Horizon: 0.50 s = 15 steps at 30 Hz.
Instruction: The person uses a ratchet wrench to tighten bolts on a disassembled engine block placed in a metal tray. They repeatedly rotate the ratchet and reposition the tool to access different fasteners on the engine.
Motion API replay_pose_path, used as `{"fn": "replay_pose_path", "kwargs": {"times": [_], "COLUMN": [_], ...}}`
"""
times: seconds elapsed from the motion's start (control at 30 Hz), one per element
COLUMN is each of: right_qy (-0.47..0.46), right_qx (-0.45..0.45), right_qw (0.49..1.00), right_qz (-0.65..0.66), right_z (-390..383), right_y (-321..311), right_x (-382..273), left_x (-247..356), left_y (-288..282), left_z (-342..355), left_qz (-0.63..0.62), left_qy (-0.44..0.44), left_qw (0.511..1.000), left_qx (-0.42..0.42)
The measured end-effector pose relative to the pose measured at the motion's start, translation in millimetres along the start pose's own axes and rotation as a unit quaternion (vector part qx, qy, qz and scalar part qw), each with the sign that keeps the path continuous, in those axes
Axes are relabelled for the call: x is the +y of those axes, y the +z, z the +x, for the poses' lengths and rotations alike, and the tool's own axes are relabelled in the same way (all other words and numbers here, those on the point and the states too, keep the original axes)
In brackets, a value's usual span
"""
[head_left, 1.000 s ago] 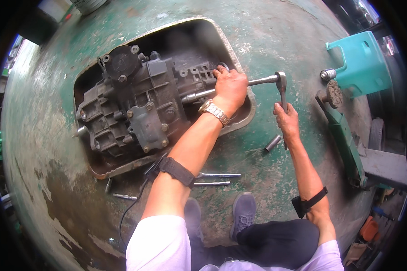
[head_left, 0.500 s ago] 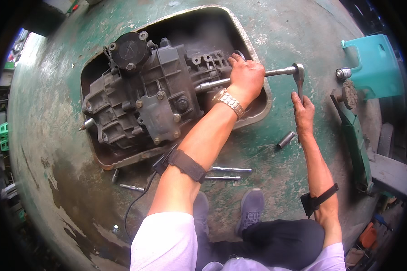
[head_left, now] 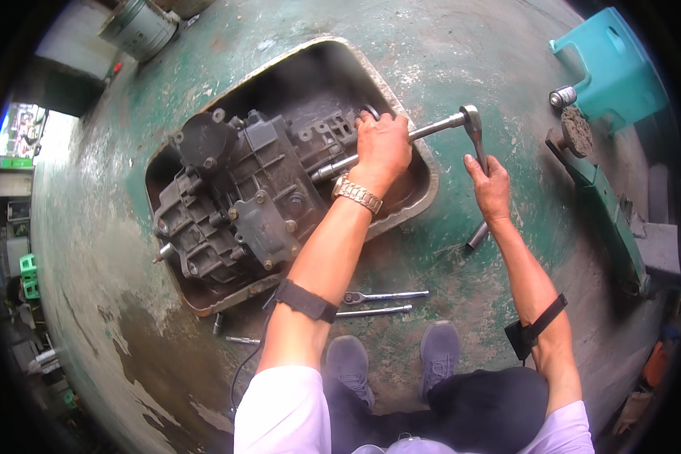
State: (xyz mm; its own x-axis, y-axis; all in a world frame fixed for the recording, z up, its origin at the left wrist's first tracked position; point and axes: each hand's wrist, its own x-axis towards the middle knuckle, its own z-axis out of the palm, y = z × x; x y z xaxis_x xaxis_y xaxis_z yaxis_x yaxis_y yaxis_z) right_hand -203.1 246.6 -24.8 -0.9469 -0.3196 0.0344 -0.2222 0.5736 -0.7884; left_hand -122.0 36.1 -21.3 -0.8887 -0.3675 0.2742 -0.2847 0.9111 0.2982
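A dark cast-metal gearbox (head_left: 268,166) lies in a worn metal pan (head_left: 424,189). A long chrome extension bar (head_left: 439,125) runs from the gearbox's side out over the pan's right rim to the head of a ratchet wrench (head_left: 471,121). My left hand (head_left: 382,147), wearing a metal watch, is closed over the bar, fingertips near the ribbed casting. My right hand (head_left: 489,189) grips the ratchet's handle outside the pan, thumb pointing up along it. A loose cylindrical socket (head_left: 477,236) lies on the floor just below that hand.
A spare ratchet (head_left: 386,296) and a bar (head_left: 374,310) lie on the floor before my shoes (head_left: 439,352). At right stand a turquoise stool (head_left: 609,64), a small can (head_left: 562,97) and a green floor jack (head_left: 609,212). A bucket (head_left: 136,30) is at back left.
The view has shifted and turned slightly as my head moved, bringing more of the upper left into sight. Both hands keep their grips on the bar and ratchet, with little visible movement.
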Motion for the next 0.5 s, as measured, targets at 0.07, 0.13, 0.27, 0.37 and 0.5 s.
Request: {"fn": "replay_pose_path", "kwargs": {"times": [0.07, 0.13, 0.27, 0.37, 0.5], "right_qy": [0.013, 0.021, 0.022, 0.030, -0.001], "right_qx": [-0.002, -0.006, -0.001, -0.003, 0.025], "right_qw": [1.000, 1.000, 0.999, 0.999, 0.999], "right_qz": [0.009, 0.011, 0.027, 0.031, 0.030], "right_z": [-4.7, -7.0, -7.9, -11.7, -22.5], "right_y": [-1.1, -3.2, -2.8, -2.3, 1.9], "right_x": [-1.6, -2.9, -4.0, -1.3, 3.8], "left_x": [-3.0, -11.2, -31.6, -40.9, -38.2], "left_y": [-14.8, -31.8, -51.3, -52.8, -52.3], "left_z": [3.6, 4.6, 24.4, 37.2, 47.6], "left_qz": [-0.096, -0.175, -0.138, 0.016, 0.022], "left_qy": [-0.032, -0.014, -0.070, -0.100, -0.182], "left_qw": [0.991, 0.984, 0.988, 0.993, 0.940], "left_qx": [-0.090, -0.025, 0.024, -0.063, -0.288]}}
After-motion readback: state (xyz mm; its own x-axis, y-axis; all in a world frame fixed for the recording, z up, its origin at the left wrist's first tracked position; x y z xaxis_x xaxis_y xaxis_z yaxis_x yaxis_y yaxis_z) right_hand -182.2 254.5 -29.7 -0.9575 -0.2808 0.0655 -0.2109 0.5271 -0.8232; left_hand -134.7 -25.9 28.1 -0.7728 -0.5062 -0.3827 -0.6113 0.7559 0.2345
